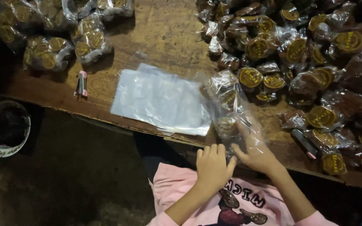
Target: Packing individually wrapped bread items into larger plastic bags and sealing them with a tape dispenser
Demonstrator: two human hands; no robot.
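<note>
A clear plastic bag [230, 109] lies on the wooden table [164, 37], with several small wrapped brown sweets with round yellow labels inside it. My right hand [256, 152] reaches into the bag's open end near the table's front edge. My left hand [211, 166] grips the bag's mouth from the left, fingers curled. A stack of flat empty clear bags [161, 100] lies just left of the filled bag.
A large heap of wrapped sweets [306, 54] covers the right of the table. Filled bags [63, 37] sit at the far left. Two pink-capped lighters lie on the table [81, 83], [304, 143]. A round pot [5, 127] stands on the floor at left.
</note>
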